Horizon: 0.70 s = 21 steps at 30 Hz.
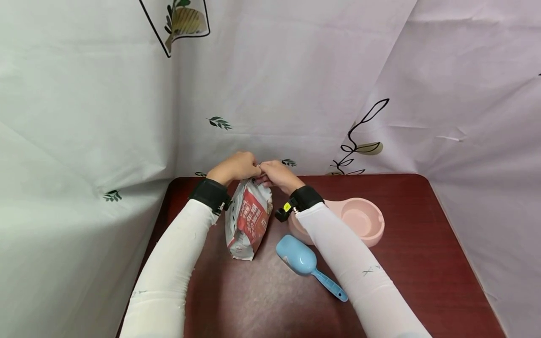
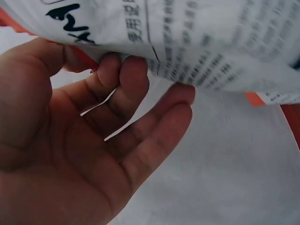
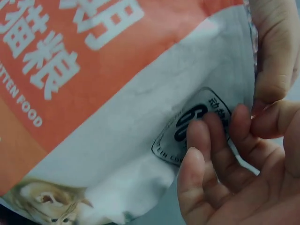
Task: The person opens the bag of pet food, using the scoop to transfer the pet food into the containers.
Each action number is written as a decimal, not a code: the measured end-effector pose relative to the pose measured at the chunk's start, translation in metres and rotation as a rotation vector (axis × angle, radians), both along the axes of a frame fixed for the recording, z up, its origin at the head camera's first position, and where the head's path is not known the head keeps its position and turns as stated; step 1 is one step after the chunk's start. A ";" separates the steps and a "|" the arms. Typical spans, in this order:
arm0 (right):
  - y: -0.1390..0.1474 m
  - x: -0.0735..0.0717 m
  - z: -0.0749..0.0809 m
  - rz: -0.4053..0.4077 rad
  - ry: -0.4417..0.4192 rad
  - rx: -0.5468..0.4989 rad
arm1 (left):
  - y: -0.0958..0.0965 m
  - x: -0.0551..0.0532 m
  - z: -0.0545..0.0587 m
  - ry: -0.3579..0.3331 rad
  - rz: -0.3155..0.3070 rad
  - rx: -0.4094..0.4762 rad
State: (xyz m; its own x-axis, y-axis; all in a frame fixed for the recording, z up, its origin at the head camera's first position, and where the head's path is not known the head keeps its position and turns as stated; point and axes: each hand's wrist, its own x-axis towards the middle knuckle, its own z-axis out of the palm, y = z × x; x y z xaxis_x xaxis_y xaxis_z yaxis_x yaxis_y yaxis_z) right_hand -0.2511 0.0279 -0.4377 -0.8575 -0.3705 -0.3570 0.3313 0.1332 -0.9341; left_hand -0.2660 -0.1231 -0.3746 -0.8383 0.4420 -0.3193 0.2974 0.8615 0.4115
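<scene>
A white and orange-red bag of kitten food (image 1: pixel 250 218) stands tilted on the table, its top toward the far edge. My left hand (image 1: pixel 235 167) pinches the bag's upper edge; in the left wrist view, the thumb and index finger of that left hand (image 2: pixel 89 136) meet at its orange-trimmed edge. Right beside it, my right hand (image 1: pixel 280 175) pinches the same edge. The right wrist view shows "KITTEN FOOD" and a cat picture on the bag (image 3: pixel 117 98), with the right hand's (image 3: pixel 234 164) other fingers against its front. Whether the bag's mouth is open cannot be told.
A blue scoop (image 1: pixel 301 257) lies on the dark red table (image 1: pixel 405 277), its handle toward the near right. Behind the right forearm sits a pink double bowl (image 1: pixel 359 220), partly covered by the sleeve. A pale patterned cloth (image 1: pixel 296 84) hangs around the table's far side.
</scene>
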 end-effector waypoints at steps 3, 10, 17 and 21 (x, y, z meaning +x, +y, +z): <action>0.002 -0.001 -0.003 0.002 0.018 -0.008 | 0.004 -0.001 -0.001 -0.028 -0.023 0.006; 0.002 -0.001 -0.009 -0.044 0.058 -0.036 | 0.009 0.000 -0.003 0.035 -0.045 -0.012; -0.003 -0.001 -0.010 -0.082 0.093 -0.047 | 0.009 0.004 -0.002 0.094 -0.064 -0.018; -0.006 -0.001 -0.011 -0.100 0.105 -0.085 | 0.008 0.005 -0.003 0.118 -0.060 -0.027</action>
State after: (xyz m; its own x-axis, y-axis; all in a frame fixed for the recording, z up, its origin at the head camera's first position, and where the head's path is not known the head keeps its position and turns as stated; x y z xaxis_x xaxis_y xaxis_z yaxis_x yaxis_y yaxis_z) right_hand -0.2518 0.0217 -0.4487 -0.9225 -0.3067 -0.2344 0.2389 0.0233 -0.9708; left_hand -0.2611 -0.1151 -0.3775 -0.8431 0.4845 -0.2331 0.3932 0.8513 0.3473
